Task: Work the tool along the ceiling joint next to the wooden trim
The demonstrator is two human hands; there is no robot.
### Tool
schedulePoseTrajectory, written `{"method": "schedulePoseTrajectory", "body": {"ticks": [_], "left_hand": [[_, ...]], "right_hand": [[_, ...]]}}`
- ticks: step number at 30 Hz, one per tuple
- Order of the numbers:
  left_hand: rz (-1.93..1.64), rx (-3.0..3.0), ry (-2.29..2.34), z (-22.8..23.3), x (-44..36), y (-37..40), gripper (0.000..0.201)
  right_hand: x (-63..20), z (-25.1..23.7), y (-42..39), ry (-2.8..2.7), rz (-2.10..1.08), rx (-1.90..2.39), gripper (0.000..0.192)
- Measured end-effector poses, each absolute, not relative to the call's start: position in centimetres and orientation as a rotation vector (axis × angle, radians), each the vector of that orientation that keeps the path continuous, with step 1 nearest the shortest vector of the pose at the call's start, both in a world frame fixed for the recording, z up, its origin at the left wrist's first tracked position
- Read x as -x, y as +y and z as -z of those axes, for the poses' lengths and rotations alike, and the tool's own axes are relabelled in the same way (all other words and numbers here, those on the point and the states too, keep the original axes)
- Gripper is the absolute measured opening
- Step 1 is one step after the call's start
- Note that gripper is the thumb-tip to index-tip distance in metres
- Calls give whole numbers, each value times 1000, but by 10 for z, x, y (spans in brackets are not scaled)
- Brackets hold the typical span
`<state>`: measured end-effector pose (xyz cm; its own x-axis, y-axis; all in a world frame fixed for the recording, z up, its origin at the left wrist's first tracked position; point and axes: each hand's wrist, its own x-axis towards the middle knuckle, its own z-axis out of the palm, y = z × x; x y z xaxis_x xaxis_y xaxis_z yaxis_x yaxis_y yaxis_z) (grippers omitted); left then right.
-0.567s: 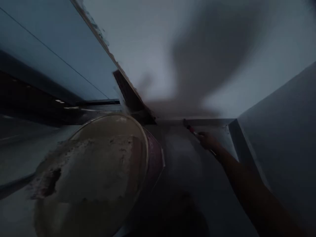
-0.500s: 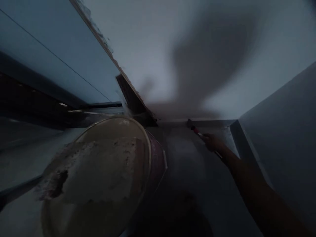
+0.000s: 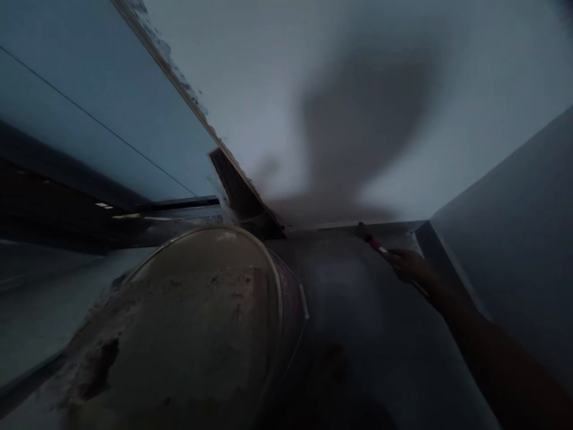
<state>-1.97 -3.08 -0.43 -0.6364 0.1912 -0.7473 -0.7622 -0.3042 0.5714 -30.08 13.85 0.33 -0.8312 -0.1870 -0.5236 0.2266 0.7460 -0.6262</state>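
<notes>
My right hand (image 3: 409, 267) is closed around the handle of a slim brush (image 3: 375, 243) with a reddish band below its dark head. The brush head touches or is very close to the strip (image 3: 333, 230) where the white wall (image 3: 250, 77) meets the floor (image 3: 344, 286). Fine detail of the bristles is lost in the dim light. Nowhere in the picture do I see my left hand.
A large round bucket (image 3: 274, 269) stands at the left, with a crusted, rough-edged slab (image 3: 188, 334) across its top. Behind it, a wall edge and a dark wooden piece (image 3: 237, 185) slant down. Another wall (image 3: 514, 239) rises at the right. Shadows fall on the white wall.
My right hand and the brush have moved to the right along the foot of the wall. The view has shifted slightly, so the bucket appears lower.
</notes>
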Motion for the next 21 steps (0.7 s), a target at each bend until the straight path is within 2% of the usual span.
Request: {"method": "schedulePoseTrajectory", "body": {"ticks": [7, 10, 13, 15, 21], "left_hand": [[-1949, 763, 1296, -1, 5, -17, 33], [-1949, 758, 1310, -5, 10, -12, 33], [-1949, 750, 1343, -6, 18, -19, 34], [-1940, 756, 1365, -5, 20, -25, 34], [-1898, 765, 1387, -5, 13, -26, 33]], "right_hand": [[279, 31, 42, 2401, 826, 296, 47], [281, 23, 55, 2387, 825, 327, 47], [293, 10, 88, 2364, 856, 285, 55], [296, 8, 82, 2368, 838, 298, 58], [277, 24, -37, 2321, 772, 818, 44]]}}
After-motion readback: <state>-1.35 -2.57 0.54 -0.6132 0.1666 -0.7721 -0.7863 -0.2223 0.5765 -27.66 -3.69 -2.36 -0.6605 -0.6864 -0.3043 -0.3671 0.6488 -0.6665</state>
